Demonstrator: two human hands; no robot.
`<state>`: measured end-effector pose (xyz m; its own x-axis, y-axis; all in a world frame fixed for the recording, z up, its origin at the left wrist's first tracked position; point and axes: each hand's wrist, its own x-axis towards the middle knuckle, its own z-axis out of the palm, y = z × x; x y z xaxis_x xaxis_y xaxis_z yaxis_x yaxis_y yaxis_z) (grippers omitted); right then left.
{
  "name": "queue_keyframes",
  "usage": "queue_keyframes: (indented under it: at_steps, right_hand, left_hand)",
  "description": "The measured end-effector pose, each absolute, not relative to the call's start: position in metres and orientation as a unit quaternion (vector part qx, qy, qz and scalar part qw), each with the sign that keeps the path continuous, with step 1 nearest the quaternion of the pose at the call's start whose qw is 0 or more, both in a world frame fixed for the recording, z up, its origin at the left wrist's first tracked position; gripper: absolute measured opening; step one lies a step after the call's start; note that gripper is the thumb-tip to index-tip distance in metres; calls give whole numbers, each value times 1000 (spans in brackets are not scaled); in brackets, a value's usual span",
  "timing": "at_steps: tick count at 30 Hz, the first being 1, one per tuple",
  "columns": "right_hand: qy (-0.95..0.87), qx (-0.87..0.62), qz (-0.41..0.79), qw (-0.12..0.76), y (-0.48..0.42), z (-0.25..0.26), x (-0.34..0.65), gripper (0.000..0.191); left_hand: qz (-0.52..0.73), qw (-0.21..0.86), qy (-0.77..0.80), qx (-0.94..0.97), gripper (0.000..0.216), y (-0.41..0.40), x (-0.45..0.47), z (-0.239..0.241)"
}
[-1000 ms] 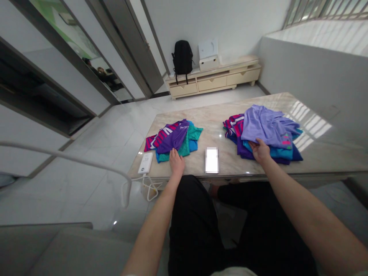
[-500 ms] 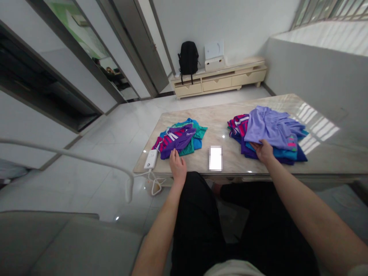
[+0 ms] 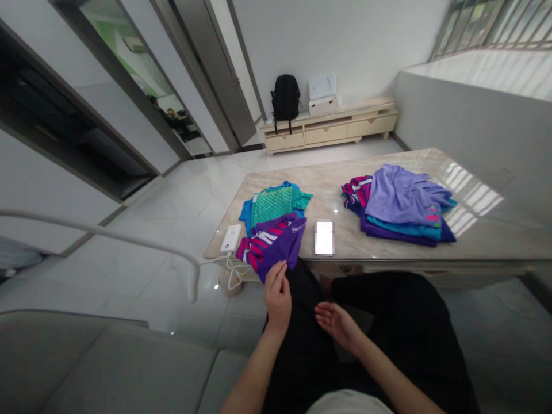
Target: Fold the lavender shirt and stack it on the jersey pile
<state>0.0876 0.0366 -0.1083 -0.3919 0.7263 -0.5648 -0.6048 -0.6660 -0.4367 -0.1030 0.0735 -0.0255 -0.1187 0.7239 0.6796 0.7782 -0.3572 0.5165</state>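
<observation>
My left hand [image 3: 278, 297] grips the near corner of a purple garment with pink and white stripes [image 3: 272, 244], which hangs over the table's front edge. Behind it a teal and blue folded pile [image 3: 275, 202] lies on the marble table [image 3: 328, 178]. My right hand [image 3: 338, 323] hovers open over my lap, palm up, holding nothing. At the table's right side sits a heap of clothes with a lavender garment [image 3: 399, 195] on top.
A white phone [image 3: 324, 237] lies between the two piles. A white power bank [image 3: 231, 238] with a cable sits at the table's left corner. A low cabinet [image 3: 330, 126] with a black backpack [image 3: 285, 99] stands at the far wall. A grey sofa [image 3: 99, 368] is at my left.
My left hand has pulled the purple striped garment off the left pile toward me, baring the teal one. My right hand has left the right heap and dropped to my lap.
</observation>
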Motion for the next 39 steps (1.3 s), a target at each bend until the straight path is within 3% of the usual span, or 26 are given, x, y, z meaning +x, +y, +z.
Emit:
queue_keyframes:
  at_steps: [7,12,15,20,22,27,32,39]
  right_hand:
    - [-121,-343,837,410,83,-92,98,27]
    - [-189,-329,820,428,100,-68,65,42]
    - [-235,-325,811,425,89,-61,42,49]
    - [-329,-278,850,304,43,-52,24,70]
    - [-360,-243,871,231,24,-52,21,77]
    - [-373,-195,899,122,8,-65,18,62]
    - [-336,-216,904,150,23,-88,26,74]
    - [-276,-326,876,225,28,-133,56,50]
  left_hand:
    - [-478,-77,-542,-687,25,14,-83,-25]
    - [-455,-162,-509,-713,25,20,-91,-10]
    - [-411,-159,-507,-741,26,47,-111,6]
    - [-315,-113,-577,-745,25,111,-131,15]
    - [-246,-89,-594,-761,34,124,-125,5]
    - [-203,-60,-614,-760,39,120,-110,-24]
    - [-224,-57,-620,-750,33,117,-120,-28]
    - [-261,-54,-617,-740,28,119,-130,-31]
